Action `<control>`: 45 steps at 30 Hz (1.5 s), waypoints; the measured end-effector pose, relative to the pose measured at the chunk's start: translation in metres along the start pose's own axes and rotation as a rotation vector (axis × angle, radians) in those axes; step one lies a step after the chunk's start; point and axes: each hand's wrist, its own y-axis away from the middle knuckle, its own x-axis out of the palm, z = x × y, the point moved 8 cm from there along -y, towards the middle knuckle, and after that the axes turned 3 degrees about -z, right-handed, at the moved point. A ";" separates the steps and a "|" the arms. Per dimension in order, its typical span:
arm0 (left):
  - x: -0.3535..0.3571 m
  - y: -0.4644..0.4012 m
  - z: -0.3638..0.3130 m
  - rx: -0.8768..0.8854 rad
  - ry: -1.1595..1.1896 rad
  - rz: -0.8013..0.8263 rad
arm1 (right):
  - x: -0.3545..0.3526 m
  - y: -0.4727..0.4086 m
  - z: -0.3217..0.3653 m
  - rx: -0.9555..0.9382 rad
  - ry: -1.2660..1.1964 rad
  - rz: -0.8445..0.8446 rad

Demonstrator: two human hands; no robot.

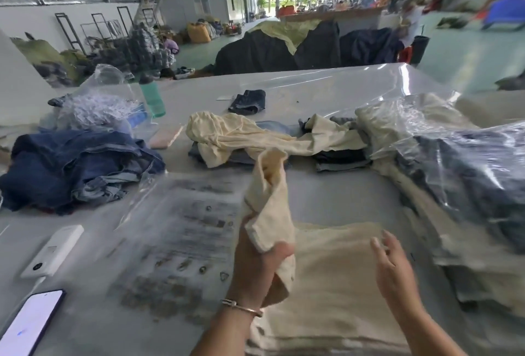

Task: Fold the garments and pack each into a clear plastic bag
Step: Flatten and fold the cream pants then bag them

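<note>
A cream garment [335, 279] lies flat on the table in front of me. My left hand [255, 264] grips a lifted part of it, and that strip of cloth rises toward a heap of more cream fabric [241, 134] further back. My right hand [395, 267] hovers over the garment's right side with its fingers relaxed and holds nothing. A clear plastic bag with printed text [181, 230] lies flat to the left of the garment. Packed garments in clear bags [454, 162] are stacked on the right.
A pile of blue denim [76, 168] sits at the left. A white power bank [54, 250] and a lit phone [31, 321] lie near the front left edge. A green bottle [153, 97] and a bundle of plastic bags [96, 108] stand further back. A small denim piece [248, 101] lies mid-table.
</note>
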 end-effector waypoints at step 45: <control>0.024 -0.026 0.144 0.195 -1.458 0.461 | 0.091 0.040 0.007 -0.664 0.907 0.293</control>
